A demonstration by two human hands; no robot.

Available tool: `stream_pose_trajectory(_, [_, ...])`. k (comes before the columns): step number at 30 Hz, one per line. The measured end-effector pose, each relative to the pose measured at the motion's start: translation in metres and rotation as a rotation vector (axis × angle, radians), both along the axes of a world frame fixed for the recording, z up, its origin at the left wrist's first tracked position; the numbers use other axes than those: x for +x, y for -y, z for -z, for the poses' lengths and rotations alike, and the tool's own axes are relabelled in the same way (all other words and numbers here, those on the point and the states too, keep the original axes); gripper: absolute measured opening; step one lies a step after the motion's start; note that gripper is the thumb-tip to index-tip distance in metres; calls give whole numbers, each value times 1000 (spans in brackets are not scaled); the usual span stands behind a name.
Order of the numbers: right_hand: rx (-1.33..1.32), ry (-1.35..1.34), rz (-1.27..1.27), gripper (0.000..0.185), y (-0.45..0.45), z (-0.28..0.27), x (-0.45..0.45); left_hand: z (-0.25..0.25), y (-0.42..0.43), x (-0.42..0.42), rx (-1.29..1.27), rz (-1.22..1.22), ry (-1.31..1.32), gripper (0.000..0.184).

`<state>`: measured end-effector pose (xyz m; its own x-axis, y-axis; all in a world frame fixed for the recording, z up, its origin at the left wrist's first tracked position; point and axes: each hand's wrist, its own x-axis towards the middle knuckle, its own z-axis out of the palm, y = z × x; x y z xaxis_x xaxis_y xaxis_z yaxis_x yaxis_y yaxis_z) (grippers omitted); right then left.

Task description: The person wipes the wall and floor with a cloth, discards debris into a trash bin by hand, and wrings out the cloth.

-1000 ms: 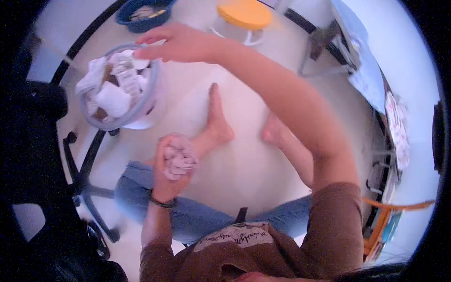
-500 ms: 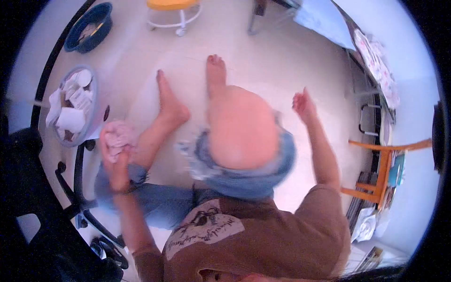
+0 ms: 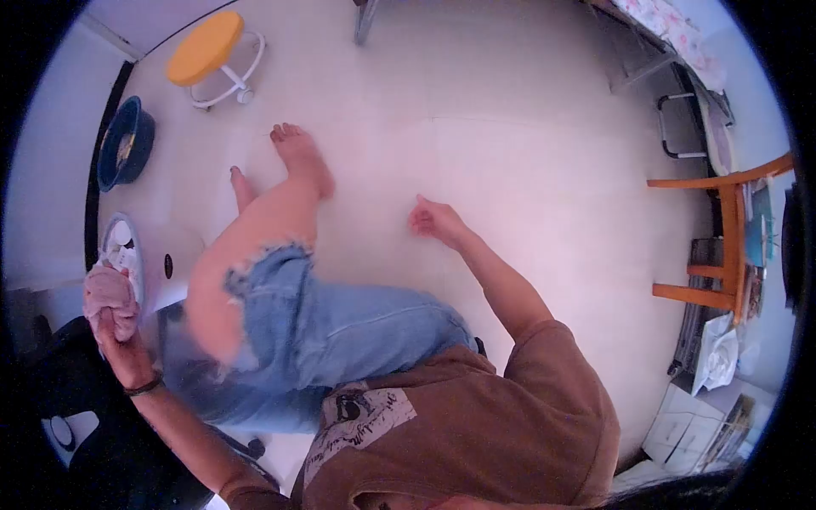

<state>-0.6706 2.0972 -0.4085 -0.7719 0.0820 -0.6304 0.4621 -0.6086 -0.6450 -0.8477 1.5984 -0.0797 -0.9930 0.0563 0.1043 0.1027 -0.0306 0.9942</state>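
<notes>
My left hand (image 3: 127,355) is closed around a bunched-up pink cloth (image 3: 110,297), raised at the far left. Just behind the cloth, and partly covered by it, stands a grey-rimmed waste bin (image 3: 140,255) with white crumpled waste inside. My right hand (image 3: 438,221) hangs in the air over the pale floor, holding nothing. Its thumb sticks out and its fingers are loosely curled. My legs, in blue denim shorts (image 3: 365,331), are turned to the left.
A dark blue basin (image 3: 106,157) sits by the left wall, near a yellow wheeled stool (image 3: 206,47). To the right are a wooden chair (image 3: 729,246), a white bag (image 3: 718,353) and white drawers (image 3: 671,421). A black chair (image 3: 115,442) fills the lower left.
My body and view have swung, with my legs now turned left. My left hand has carried the pink cloth up and left to the bin. My right hand appears nearer the middle.
</notes>
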Motion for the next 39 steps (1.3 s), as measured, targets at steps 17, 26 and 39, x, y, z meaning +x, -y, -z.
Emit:
stream_pose_trajectory(17, [1674, 225, 591, 35, -174, 35, 8, -91, -141, -24, -352, 260, 114, 72])
stream_pose_trajectory(26, [1686, 188, 538, 41, -212, 25, -65, -64, -307, -107, -439, 495, 171, 83])
stream_pose_trajectory(39, [1933, 493, 278, 39, -229, 31, -97, 21, -395, -366, -413, 570, 221, 62])
